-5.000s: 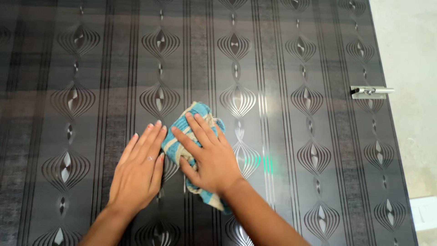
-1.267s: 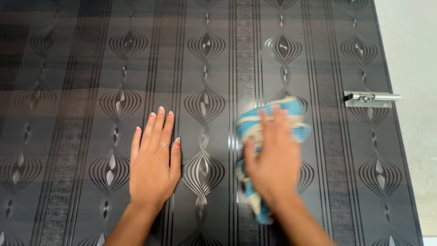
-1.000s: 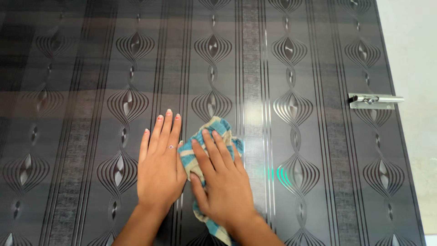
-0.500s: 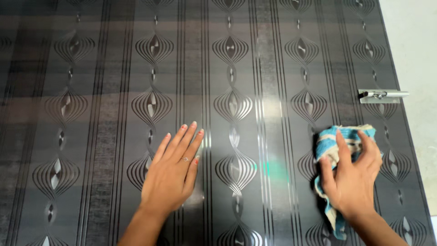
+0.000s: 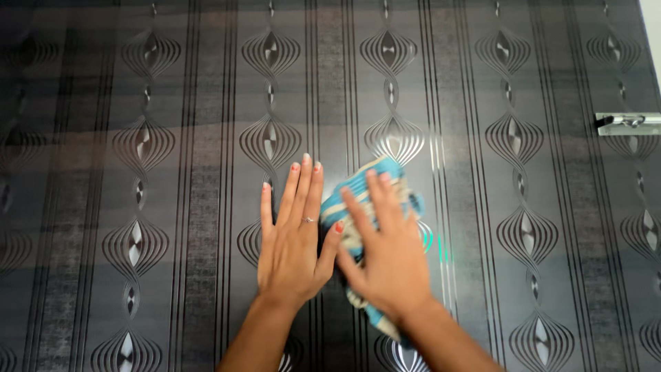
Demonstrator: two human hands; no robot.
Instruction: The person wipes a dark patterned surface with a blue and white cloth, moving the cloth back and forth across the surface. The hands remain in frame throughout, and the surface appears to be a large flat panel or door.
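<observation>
Cloth [image 5: 358, 200] (blue, striped) lies under the spread right hand [image 5: 382, 255]; left hand [image 5: 292, 238] rests flat, fingers [image 5: 303, 189] extended, on the door [image 5: 172, 172].

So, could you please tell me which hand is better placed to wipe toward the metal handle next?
Right hand: it presses the blue cloth and lies nearer the metal handle. Left hand rests flat, bare.

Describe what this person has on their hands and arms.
Both forearms are bare, with no sleeves in view. The left hand wears a thin silver-coloured ring on one finger and has red-painted nails. The right hand shows no ring or watch; it is slightly blurred.
</observation>
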